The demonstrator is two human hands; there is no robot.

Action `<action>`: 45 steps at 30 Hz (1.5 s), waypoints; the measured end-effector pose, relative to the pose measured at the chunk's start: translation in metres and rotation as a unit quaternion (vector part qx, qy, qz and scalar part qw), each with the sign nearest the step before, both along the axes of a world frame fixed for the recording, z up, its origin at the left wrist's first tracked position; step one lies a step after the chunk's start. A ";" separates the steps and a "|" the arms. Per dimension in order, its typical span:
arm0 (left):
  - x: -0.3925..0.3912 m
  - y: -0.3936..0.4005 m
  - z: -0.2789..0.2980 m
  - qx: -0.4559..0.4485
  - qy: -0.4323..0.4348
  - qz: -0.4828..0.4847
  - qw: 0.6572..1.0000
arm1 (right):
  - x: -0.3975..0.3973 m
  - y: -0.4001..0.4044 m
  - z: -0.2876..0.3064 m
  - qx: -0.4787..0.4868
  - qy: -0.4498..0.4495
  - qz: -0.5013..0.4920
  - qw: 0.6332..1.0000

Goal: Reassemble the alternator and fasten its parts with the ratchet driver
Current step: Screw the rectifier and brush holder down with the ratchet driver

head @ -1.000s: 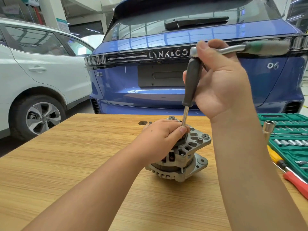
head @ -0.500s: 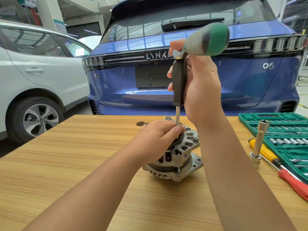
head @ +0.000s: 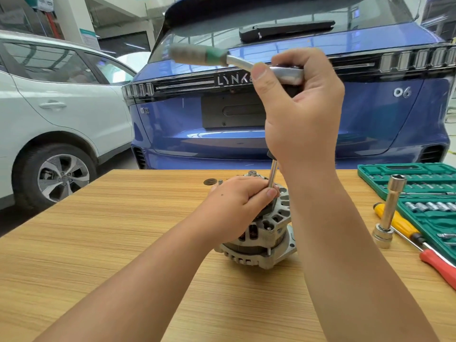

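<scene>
The right hand (head: pixel 299 112) is gripping the ratchet driver (head: pixel 237 62) straight above the alternator (head: pixel 269 233) on the wooden surface (head: pixel 123 218), shaft standing vertical, handle pointing left, while the left hand (head: pixel 237 206) is clasping the alternator's top.

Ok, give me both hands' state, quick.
Left hand: holding the alternator, fingers curled on its top.
Right hand: gripping the ratchet driver upright over the alternator.
</scene>
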State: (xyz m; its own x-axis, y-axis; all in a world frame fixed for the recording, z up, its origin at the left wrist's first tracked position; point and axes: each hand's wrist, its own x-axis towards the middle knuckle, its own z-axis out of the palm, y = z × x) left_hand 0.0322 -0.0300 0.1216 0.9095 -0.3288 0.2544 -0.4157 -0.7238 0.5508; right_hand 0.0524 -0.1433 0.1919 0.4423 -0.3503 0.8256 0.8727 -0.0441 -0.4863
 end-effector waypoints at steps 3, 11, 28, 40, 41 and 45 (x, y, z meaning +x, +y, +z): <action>0.000 0.000 0.000 0.020 -0.006 0.004 1.000 | 0.003 -0.002 0.001 0.006 0.002 -0.050 0.999; 0.005 0.006 -0.002 0.000 -0.001 0.009 1.000 | 0.000 -0.015 0.010 0.019 0.195 0.384 0.903; 0.003 0.004 0.000 0.035 -0.001 0.006 0.999 | -0.002 -0.017 0.012 0.134 0.190 0.396 0.888; 0.001 0.000 0.001 0.016 0.000 0.030 0.999 | 0.011 -0.001 -0.009 -0.077 -0.028 0.141 0.987; 0.001 0.000 -0.001 0.015 0.002 0.030 0.999 | 0.009 -0.002 -0.009 -0.053 0.001 0.206 0.977; 0.003 0.000 -0.001 0.027 0.001 0.024 0.999 | 0.006 -0.008 -0.004 -0.015 0.028 0.294 0.955</action>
State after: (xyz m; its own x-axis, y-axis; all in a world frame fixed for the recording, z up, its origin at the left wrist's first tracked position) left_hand 0.0348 -0.0295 0.1209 0.9250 -0.2976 0.2364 -0.3789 -0.7715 0.5111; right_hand 0.0580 -0.1514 0.1876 0.5995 -0.0038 0.8003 0.7236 0.4298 -0.5400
